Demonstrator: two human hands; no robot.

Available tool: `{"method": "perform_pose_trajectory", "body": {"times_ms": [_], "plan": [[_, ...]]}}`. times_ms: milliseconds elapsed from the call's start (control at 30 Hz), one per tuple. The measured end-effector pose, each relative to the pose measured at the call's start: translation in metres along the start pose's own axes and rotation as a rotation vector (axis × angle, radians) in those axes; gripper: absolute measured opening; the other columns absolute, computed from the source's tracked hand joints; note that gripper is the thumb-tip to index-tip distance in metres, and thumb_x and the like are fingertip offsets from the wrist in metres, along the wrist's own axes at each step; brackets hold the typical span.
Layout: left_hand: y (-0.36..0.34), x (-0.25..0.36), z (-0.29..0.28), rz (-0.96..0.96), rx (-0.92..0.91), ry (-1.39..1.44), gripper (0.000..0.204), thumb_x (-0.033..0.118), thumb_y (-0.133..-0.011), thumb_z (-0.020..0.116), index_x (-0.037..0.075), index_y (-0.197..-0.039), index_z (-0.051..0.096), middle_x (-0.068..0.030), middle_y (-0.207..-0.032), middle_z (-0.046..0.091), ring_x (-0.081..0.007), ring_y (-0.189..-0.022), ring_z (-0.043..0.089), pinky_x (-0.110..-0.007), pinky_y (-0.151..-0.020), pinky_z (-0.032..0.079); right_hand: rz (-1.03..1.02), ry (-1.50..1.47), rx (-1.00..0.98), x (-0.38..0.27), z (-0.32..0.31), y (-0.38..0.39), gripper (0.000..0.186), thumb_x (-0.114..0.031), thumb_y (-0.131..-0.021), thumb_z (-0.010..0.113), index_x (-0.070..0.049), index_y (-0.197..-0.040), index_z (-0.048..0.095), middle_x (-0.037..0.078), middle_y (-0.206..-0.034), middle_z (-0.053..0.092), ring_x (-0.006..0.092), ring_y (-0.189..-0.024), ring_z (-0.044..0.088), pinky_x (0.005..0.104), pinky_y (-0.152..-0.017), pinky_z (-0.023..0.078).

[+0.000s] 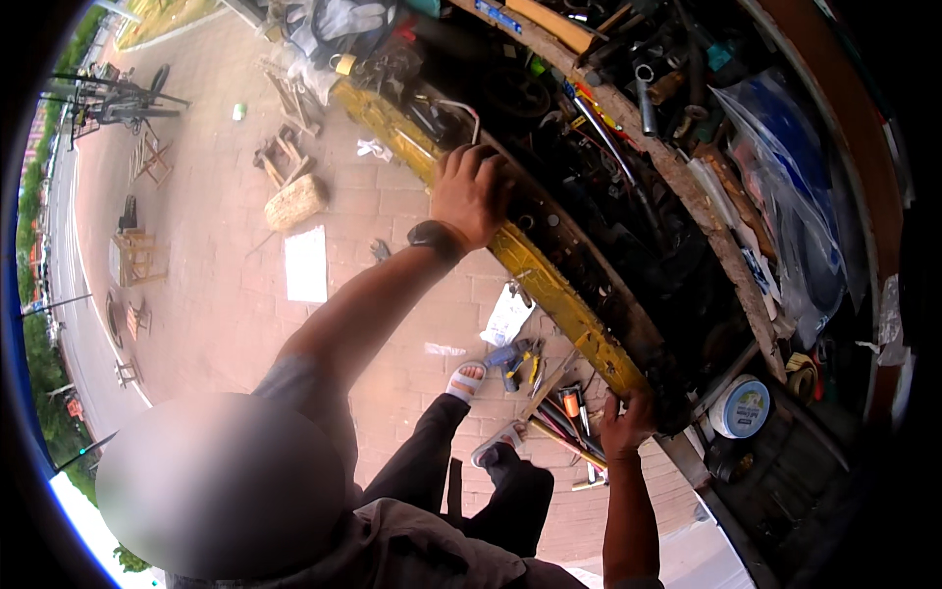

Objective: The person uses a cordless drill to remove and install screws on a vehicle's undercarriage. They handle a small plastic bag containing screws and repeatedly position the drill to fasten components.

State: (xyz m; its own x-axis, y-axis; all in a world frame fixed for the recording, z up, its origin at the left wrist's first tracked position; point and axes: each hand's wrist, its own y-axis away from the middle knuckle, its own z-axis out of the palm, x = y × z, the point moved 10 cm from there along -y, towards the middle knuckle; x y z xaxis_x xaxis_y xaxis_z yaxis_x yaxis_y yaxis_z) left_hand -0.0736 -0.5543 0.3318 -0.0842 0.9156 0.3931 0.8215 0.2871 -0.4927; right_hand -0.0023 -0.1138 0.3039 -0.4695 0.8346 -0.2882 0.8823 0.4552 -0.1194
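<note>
Open-air roadside workshop, tool-filled compartments (679,169), loose tools (507,355) on brick pavement (231,334), street (69,245) alongside

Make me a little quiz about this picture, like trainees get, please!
1. True or false: a dark band circles the wrist of the left hand.
2. What colour is the long rail that the left and right hand touch? A: blue. B: yellow. C: white.
3. Fill in: the round tub shows on the picture's ____ side.

Key:
1. True.
2. B.
3. Right.
</note>
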Motion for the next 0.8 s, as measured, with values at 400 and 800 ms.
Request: {"method": "perform_pose_trajectory", "body": {"times_ms": [400, 800], "plan": [[0.0, -0.01, 0.009, -0.038, -0.09, 0.017, 0.026, 0.021, -0.087, 0.073, 0.01, -0.11, 0.068, -0.01, -0.114, 0.066, -0.0348, -0.115, 0.058, -0.049, -0.101, 0.041, -0.026, 0.046, -0.088, 0.014, 0.016, 0.004, 0.035, -0.025, -0.086, 0.08, -0.005, -0.105, 0.058, 0.019, -0.094, 0.063, 0.0436, -0.08, 0.064, 0.0518, -0.065, 0.052], [-0.002, -0.025, 0.011, -0.098, -0.153, 0.144, 0.03, 0.025, -0.084, 0.073, 0.009, -0.109, 0.067, -0.0102, -0.113, 0.065, -0.0335, -0.113, 0.059, -0.049, -0.103, 0.041, 0.113, -0.571, -0.462, -0.168, 0.025, -0.201, 0.016, -0.009, -0.094, 0.072, 0.0, -0.105, 0.064, 0.008, -0.08, 0.067, 0.0157, -0.069, 0.064, 0.0324, -0.062, 0.052]]}}
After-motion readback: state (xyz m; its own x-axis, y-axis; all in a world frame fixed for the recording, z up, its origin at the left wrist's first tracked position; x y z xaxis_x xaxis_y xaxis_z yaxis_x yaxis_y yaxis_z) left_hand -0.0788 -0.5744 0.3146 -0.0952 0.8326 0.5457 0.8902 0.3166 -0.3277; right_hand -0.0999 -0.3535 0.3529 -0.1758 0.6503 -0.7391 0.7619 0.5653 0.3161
